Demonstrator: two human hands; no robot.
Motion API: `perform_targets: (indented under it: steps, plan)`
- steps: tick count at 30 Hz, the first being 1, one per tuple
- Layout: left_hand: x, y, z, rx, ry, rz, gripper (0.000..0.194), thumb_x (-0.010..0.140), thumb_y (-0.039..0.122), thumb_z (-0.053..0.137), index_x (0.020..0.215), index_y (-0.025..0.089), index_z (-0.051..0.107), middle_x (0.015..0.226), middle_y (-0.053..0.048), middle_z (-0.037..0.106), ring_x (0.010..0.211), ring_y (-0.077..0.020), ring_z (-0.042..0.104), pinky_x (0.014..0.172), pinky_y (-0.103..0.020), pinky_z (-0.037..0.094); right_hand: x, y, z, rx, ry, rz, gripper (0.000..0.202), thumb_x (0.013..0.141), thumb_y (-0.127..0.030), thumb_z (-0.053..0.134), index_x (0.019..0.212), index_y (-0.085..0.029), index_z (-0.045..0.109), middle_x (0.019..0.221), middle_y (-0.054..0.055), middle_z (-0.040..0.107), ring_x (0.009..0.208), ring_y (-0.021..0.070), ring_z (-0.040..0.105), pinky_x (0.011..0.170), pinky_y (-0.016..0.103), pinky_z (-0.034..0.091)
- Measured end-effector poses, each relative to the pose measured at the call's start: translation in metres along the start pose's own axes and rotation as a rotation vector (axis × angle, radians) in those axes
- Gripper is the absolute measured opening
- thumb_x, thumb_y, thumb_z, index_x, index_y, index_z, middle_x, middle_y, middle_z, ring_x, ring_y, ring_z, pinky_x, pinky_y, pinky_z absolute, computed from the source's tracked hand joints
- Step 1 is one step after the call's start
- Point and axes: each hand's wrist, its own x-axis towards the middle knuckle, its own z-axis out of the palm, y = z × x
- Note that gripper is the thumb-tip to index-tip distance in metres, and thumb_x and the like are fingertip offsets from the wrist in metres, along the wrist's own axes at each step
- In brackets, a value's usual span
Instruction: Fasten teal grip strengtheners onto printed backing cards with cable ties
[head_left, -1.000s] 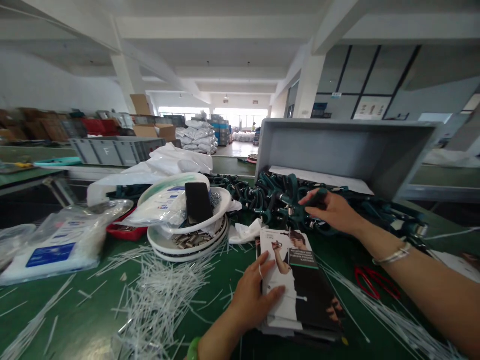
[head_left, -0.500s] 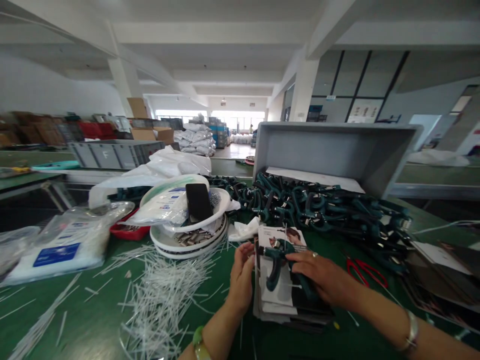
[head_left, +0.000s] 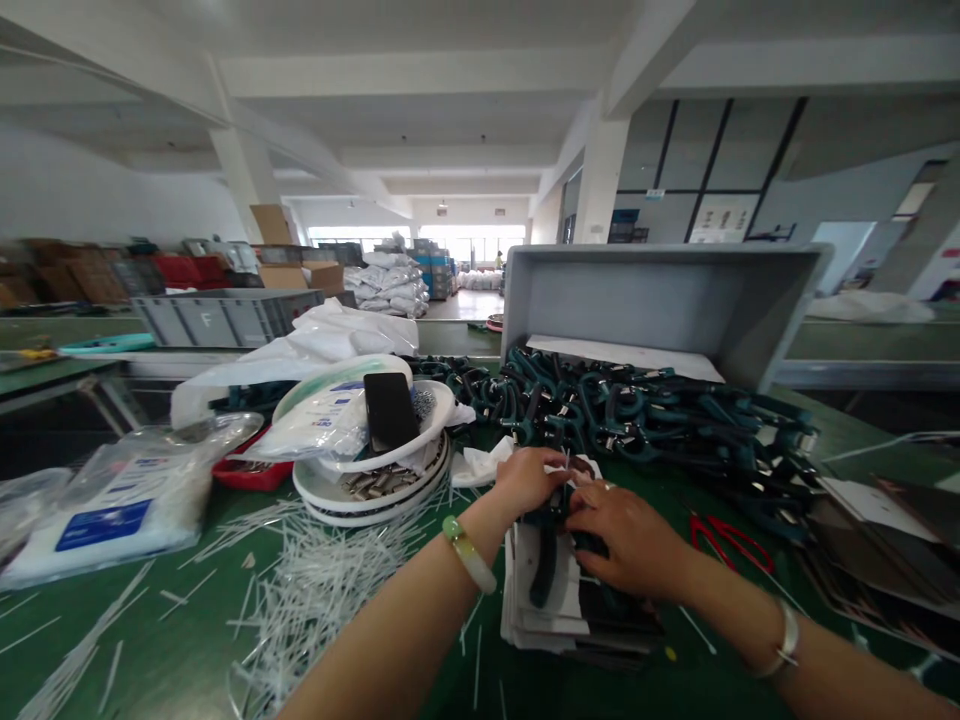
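Note:
My left hand (head_left: 534, 478) is closed, its fingertips pinching at a thin white cable tie (head_left: 565, 461) by the upper end of a dark green, curved-handled tool (head_left: 544, 565). The exact hold is partly hidden behind the fingers. My right hand (head_left: 626, 530) curls round the tool from the right, fingers close to the left fingertips. Under the tool lies a stack of printed cards (head_left: 541, 632), which both hands partly cover. The tool's head is mostly hidden.
Loose cable ties (head_left: 322, 590) spread over the green table at left. Behind them stand stacked white bowls (head_left: 360, 508) with metal parts and a phone (head_left: 390, 412). Similar tools (head_left: 637, 415) are heaped before a tipped grey crate (head_left: 660, 300). Red-handled scissors (head_left: 727, 542) lie at right.
My left hand has moved up and right from the cards' left edge to the tool's upper end, closing its fingers there. My right hand has curled in closer round the tool.

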Motion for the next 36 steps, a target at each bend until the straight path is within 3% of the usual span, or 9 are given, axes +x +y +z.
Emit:
perform_targets:
  steps: [4,8,10,20,36]
  plan:
    - [-0.007,-0.002,0.005,0.008,-0.011,0.028,0.021,0.078,0.037,0.055,0.086,0.026,0.071,0.092,0.000,0.071,0.090,-0.0190,0.061,0.085,-0.030,0.043,0.003,0.002,0.018,0.037,0.043,0.059,0.016,0.077,-0.018,0.054,0.076,-0.020,0.069,0.089,0.007,0.063,0.085,0.0205,0.058,0.077,0.034,0.045]
    - [-0.023,-0.006,0.006,0.123,-0.004,0.104,0.017,0.080,0.031,0.055,0.085,0.030,0.070,0.092,0.003,0.071,0.090,-0.0176,0.061,0.097,-0.038,0.033,0.002,0.011,0.033,0.291,0.316,0.190,0.016,0.082,-0.027,0.052,0.077,-0.020,0.066,0.087,0.005,0.065,0.088,0.0194,0.059,0.078,0.031,0.044]
    - [-0.029,-0.007,0.008,0.196,0.010,0.125,0.014,0.078,0.028,0.057,0.083,0.032,0.070,0.091,0.004,0.071,0.091,-0.0190,0.061,0.099,-0.046,0.028,0.003,0.012,0.037,0.410,0.390,0.264,0.019,0.081,-0.034,0.053,0.074,-0.021,0.064,0.086,0.005,0.065,0.085,0.0194,0.060,0.076,0.030,0.044]
    - [-0.039,-0.009,0.012,0.227,0.078,0.152,0.017,0.079,0.023,0.056,0.085,0.031,0.070,0.091,0.003,0.071,0.093,-0.0193,0.060,0.095,-0.047,0.029,0.004,0.004,0.039,0.761,0.264,0.466,0.034,0.076,-0.048,0.053,0.063,-0.018,0.063,0.058,-0.001,0.055,0.055,0.0141,0.049,0.053,0.025,0.037]
    - [-0.037,-0.012,0.015,0.224,0.045,0.167,0.021,0.077,0.019,0.054,0.085,0.031,0.070,0.092,0.002,0.071,0.095,-0.0208,0.059,0.098,-0.049,0.027,0.007,0.005,0.037,0.966,0.176,0.544,0.034,0.070,-0.049,0.058,0.063,-0.016,0.062,0.058,-0.001,0.054,0.057,0.0123,0.046,0.054,0.024,0.035]
